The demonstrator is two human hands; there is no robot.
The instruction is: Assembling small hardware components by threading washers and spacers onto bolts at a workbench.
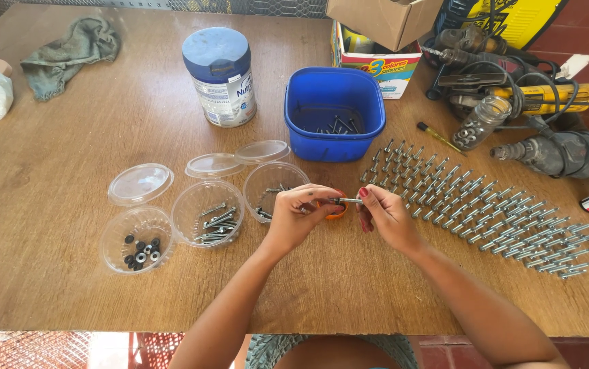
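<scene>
On a wooden counter, I see my left hand and right hand, each grip pinched shut on one bolt held level between them, above an orange cap, beside rows of bolts

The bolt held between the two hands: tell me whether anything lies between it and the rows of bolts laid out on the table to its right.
Nothing visible does. The bolt is pinched between the left hand and the right hand; only the right hand itself sits between it and the nearest rows of bolts, with bare table beneath.
</scene>
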